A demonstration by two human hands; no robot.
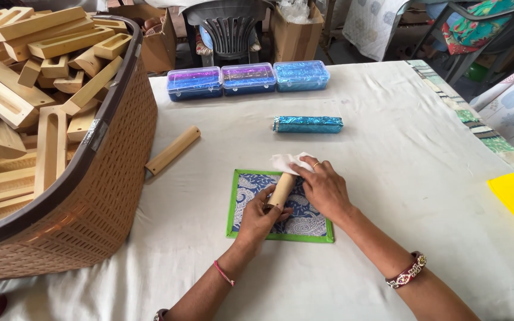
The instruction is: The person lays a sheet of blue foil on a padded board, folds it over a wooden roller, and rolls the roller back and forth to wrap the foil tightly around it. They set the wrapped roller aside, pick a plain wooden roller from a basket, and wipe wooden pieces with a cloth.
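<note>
My left hand pinches the near end of the short pale wooden cylinder, lying on the green-edged blue patterned paper square; my right hand presses crumpled white tissue at its far end. I judge the cylinder could roll, skewing the paper beneath.

Open cloth right of the hands; basket crowds left.

Brown basket of wooden blocks, three plastic boxes, grey chair
</note>
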